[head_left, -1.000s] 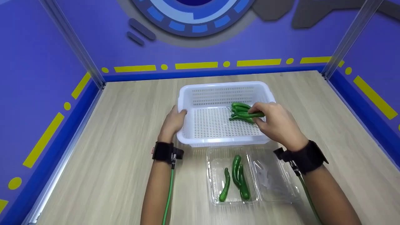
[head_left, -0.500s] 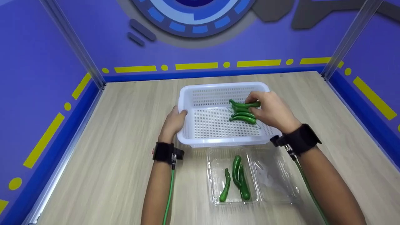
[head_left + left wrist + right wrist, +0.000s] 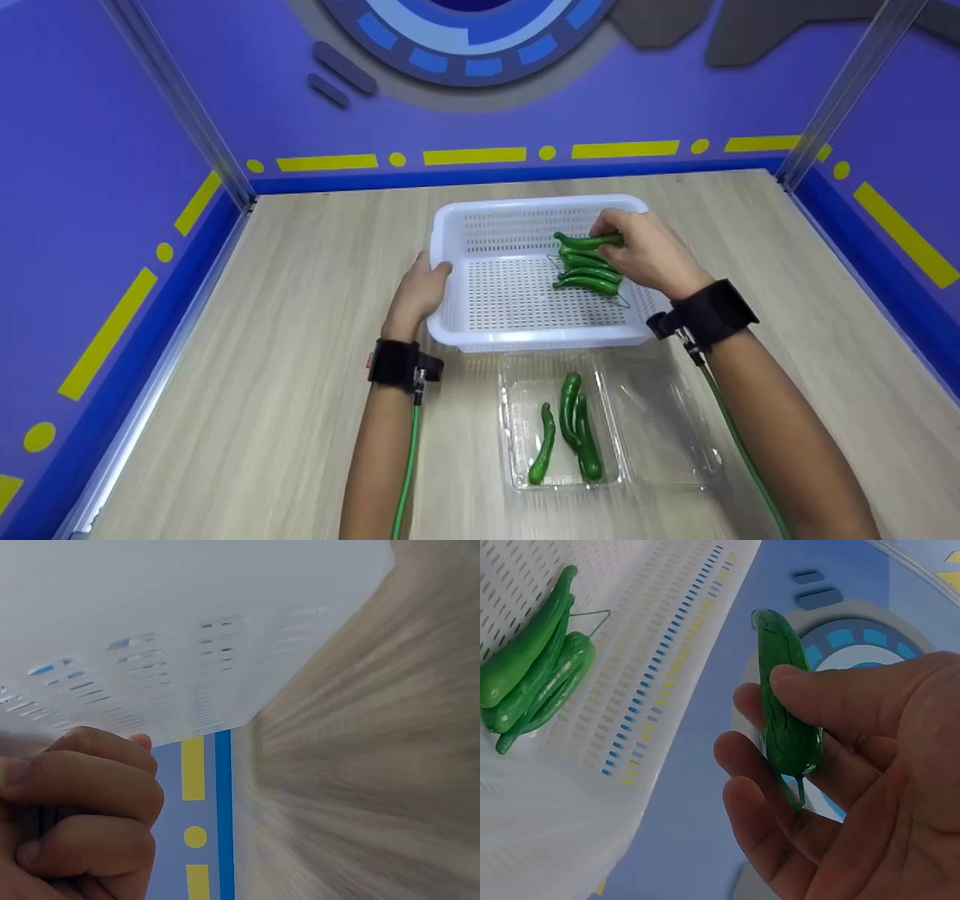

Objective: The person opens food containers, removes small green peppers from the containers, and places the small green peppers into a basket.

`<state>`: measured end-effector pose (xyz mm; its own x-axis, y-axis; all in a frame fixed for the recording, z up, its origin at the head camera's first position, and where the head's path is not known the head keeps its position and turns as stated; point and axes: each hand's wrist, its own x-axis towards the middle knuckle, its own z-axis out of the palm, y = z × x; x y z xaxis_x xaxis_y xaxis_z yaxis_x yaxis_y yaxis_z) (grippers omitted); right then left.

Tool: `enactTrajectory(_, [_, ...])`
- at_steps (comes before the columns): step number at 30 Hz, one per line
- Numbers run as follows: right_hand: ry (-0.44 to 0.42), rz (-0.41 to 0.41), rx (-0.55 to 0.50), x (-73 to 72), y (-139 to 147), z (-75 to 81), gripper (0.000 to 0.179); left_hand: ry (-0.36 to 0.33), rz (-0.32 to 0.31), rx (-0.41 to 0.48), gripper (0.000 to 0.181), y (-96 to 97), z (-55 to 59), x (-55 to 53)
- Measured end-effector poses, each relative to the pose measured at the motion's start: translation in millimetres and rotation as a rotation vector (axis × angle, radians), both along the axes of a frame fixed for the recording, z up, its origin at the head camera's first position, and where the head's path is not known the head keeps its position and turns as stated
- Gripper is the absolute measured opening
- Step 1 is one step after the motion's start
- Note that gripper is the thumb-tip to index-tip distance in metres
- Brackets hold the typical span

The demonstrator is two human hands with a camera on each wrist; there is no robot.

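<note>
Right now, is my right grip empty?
No, in the right wrist view the right grip pinches a green vegetable with its thumb and fingers.

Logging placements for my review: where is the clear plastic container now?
In the head view, the clear plastic container lies low, right of centre, on the table, on the white basket's near side.

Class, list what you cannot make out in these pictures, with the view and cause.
- Head view: one end of the held pepper, covered by the right hand.
- Left wrist view: whatever lies inside the basket, hidden by its wall.
- Left wrist view: part of the left hand, cut off by the picture's edge.
- Right wrist view: part of the basket, cut off by the left edge.
</note>
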<state>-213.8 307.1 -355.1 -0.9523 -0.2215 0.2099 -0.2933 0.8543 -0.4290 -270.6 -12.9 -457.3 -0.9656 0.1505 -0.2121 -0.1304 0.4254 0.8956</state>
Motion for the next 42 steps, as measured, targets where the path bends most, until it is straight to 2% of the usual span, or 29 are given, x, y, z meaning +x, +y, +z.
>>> enactTrajectory(8, [-0.048,0.021,0.022,-11.9,2.8,-5.2,0.015,-0.006,0.001,-0.005,0.057,1.4,1.4,0.4])
enactTrajectory(17, [-0.072,-0.009,0.010,-18.4,1.9,-7.3,0.016,0.011,0.004,-0.013,0.055,1.8,-0.2,-0.7])
enactTrajectory(24, [-0.135,-0.025,0.009,-24.2,0.7,-8.0,0.016,0.006,0.004,0.000,0.054,1.6,-1.6,-0.5])
enactTrajectory(32, [-0.138,0.027,-0.010,-30.6,1.9,-9.7,0.017,0.022,0.001,-0.008,0.057,1.0,-1.0,0.3])
enactTrajectory(42, [-0.170,0.074,0.041,-38.4,6.9,-17.2,0.021,0.013,0.004,-0.028,0.056,2.2,-0.4,0.6])
